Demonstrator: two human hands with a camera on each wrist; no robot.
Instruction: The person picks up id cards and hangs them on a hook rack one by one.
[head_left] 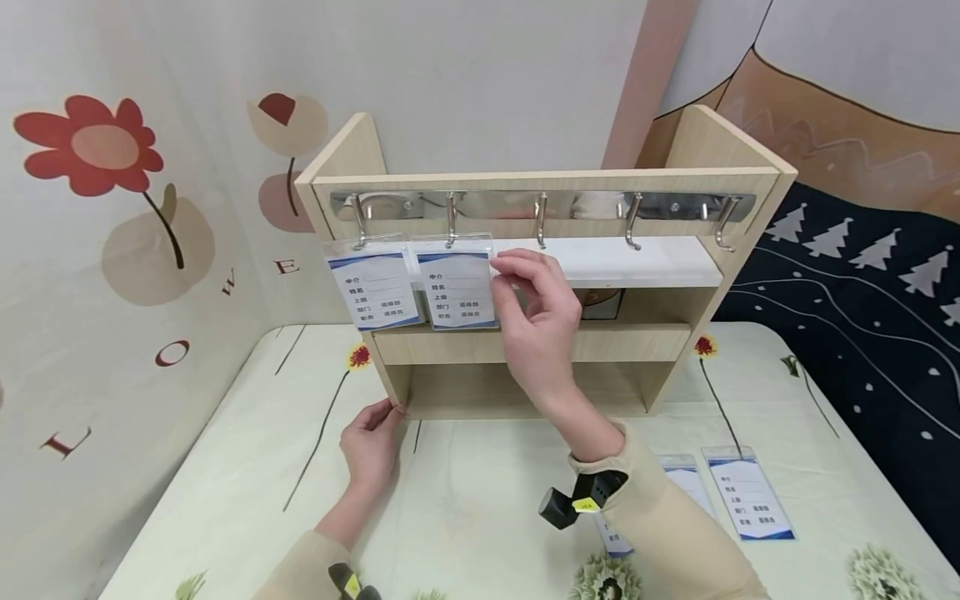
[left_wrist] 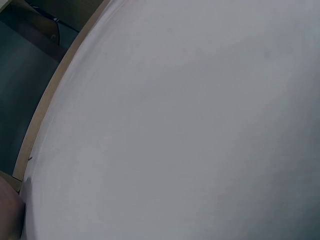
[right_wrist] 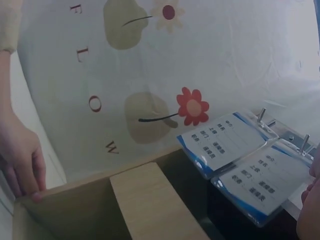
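Two clear badge holders with white and blue cards hang from a metal hook rail (head_left: 495, 205) on a wooden shelf (head_left: 525, 343). The left badge (head_left: 378, 287) is on the first hook, the second badge (head_left: 457, 285) on the one beside it. My right hand (head_left: 542, 321) pinches the second badge's right edge, thumb and index finger curled there. In the right wrist view, both badges tilt, and only part of the right hand (right_wrist: 311, 200) shows at the edge. Low down, my left hand (head_left: 372, 442) grips the shelf's front left bottom corner with its fingertips.
More badges lie on the tablecloth at the right: one badge (head_left: 750, 496) in full view, others partly behind my right forearm. Three hooks to the right, such as the middle hook (head_left: 541, 221), hold nothing. A patterned curtain (head_left: 862, 233) stands behind on the right.
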